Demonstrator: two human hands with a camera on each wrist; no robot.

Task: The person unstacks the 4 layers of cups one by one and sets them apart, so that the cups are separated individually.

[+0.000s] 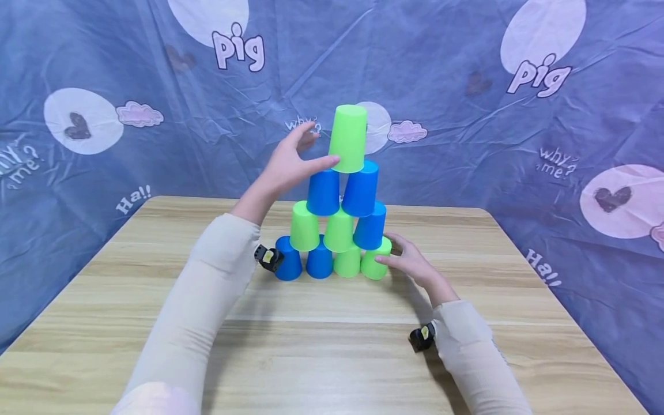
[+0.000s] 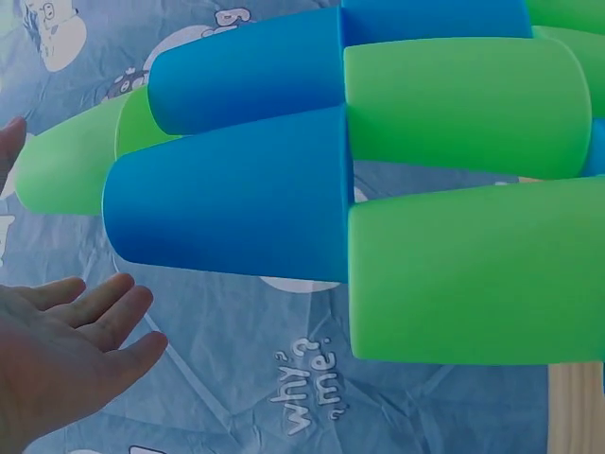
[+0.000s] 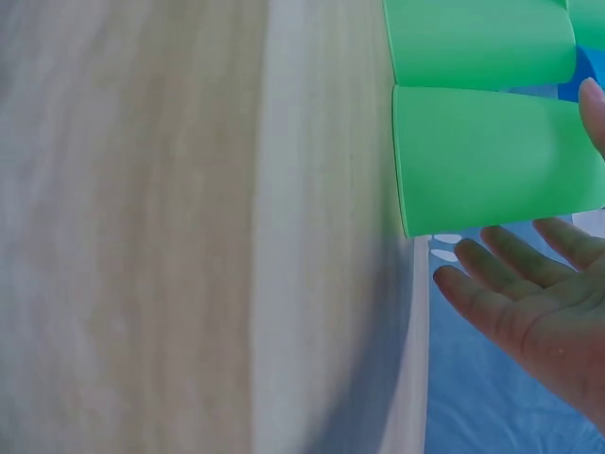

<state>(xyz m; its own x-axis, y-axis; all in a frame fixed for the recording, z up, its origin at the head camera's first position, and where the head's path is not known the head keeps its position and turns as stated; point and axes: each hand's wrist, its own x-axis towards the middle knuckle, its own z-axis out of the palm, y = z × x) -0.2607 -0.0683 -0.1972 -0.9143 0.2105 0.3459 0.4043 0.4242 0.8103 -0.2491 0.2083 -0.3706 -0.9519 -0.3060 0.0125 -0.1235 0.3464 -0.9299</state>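
Observation:
Upside-down cups form a four-level pyramid, with one green cup [image 1: 349,138] on top of two blue cups [image 1: 324,193]. My left hand [image 1: 288,163] is spread at the top cup's left side, its thumb tip near the cup's lower edge; contact is unclear. In the left wrist view the left hand [image 2: 71,359] has its fingers apart, beside the blue cup [image 2: 227,199]. My right hand [image 1: 412,263] is around the right side of the bottom right green cup [image 1: 374,265]. The right wrist view shows the right hand [image 3: 539,303] with extended fingers beside that green cup [image 3: 492,161].
Beneath the pyramid is a light wooden table [image 1: 321,357]. A blue printed cloth [image 1: 446,75] hangs behind and around it. The lower levels mix green and blue cups, with a blue cup [image 1: 288,259] at the bottom left, close to the left wrist camera [image 1: 268,257].

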